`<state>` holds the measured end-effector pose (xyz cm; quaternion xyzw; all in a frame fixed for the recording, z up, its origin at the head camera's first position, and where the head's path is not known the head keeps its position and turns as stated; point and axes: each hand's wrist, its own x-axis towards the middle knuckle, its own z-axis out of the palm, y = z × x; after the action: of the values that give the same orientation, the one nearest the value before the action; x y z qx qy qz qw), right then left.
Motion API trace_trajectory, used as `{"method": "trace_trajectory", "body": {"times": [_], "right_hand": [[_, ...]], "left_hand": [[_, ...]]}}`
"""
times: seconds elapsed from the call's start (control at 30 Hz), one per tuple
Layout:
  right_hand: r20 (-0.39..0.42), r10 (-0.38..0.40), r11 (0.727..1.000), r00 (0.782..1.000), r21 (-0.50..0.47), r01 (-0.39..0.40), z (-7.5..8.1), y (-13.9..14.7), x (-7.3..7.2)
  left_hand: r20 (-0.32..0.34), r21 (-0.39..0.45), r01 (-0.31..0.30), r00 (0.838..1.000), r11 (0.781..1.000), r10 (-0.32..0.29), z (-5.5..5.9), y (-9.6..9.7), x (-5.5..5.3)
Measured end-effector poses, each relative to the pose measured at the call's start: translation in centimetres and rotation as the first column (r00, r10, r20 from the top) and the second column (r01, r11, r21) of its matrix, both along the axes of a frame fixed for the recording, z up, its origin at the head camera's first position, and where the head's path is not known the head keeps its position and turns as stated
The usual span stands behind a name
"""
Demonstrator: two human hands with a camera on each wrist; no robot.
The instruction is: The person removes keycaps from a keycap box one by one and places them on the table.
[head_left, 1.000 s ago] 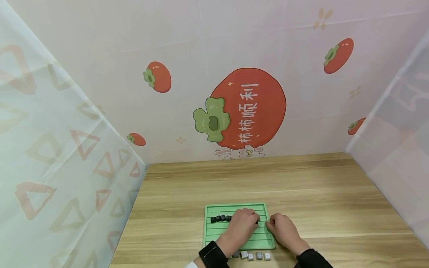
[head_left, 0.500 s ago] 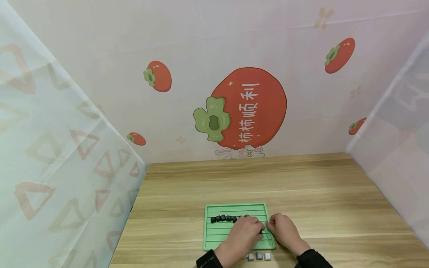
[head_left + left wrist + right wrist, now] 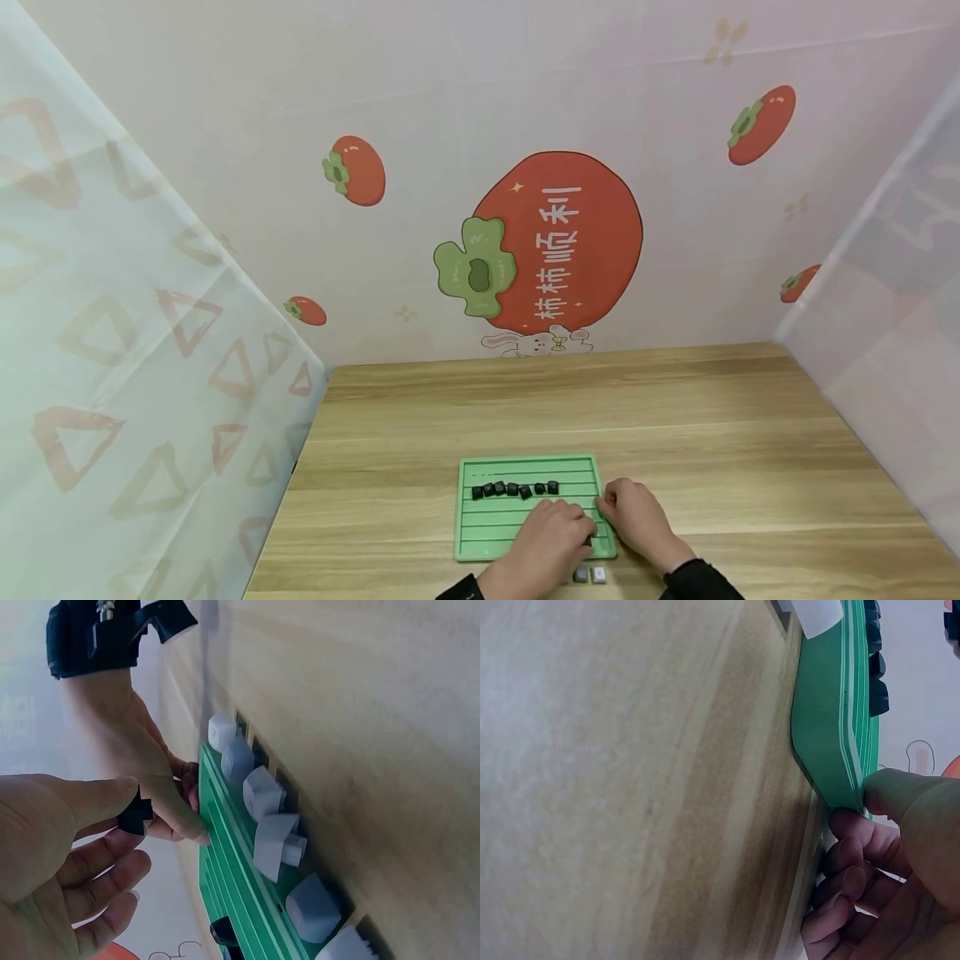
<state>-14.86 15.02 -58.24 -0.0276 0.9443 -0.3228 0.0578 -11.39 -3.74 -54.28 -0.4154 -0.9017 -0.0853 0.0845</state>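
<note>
Thumb and forefinger of the left hand (image 3: 546, 543) pinch a black cap (image 3: 136, 816), its other fingers loosely bent beside it. In the left wrist view that cap is held above the board (image 3: 487, 533), apart from its surface; seen from the head, it lies toward the board's 4 o'clock. The right hand (image 3: 637, 518) is at 3 o'clock, its thumb on the rim and its forefinger against the side, gripping the edge; the remaining fingers are curled in. Seven more black caps (image 3: 512, 489) form a slightly uneven row on the board, from about 10 o'clock to 1 o'clock of its middle. Just outside the near edge, around 5 o'clock, white and grey caps (image 3: 589, 575) line up on the table (image 3: 390, 467), partly hidden by the left hand. Farther off at 12 o'clock stands the wall (image 3: 420, 100), printed with a big red fruit (image 3: 600, 250).
</note>
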Motion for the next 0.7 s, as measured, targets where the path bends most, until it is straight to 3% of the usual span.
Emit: {"method": "trace_trajectory", "body": {"times": [0.3, 0.6, 0.7], "right_hand": [[-0.01, -0.01, 1.0, 1.0, 0.007, 0.01, -0.1, 0.0, 0.1], [-0.012, -0.014, 1.0, 1.0, -0.008, 0.013, -0.1, 0.0, 0.1], [-0.008, -0.012, 1.0, 1.0, -0.013, 0.012, -0.1, 0.0, 0.1]], "left_hand": [[0.066, -0.022, 0.05, 0.997, 0.999, -0.048, -0.1, 0.1, 0.9], [-0.015, -0.07, 0.124, 0.992, 0.99, -0.126, -0.9, 0.7, 1.8], [-0.004, -0.054, 0.149, 0.989, 0.987, -0.15, -1.2, 0.9, 2.0]]}}
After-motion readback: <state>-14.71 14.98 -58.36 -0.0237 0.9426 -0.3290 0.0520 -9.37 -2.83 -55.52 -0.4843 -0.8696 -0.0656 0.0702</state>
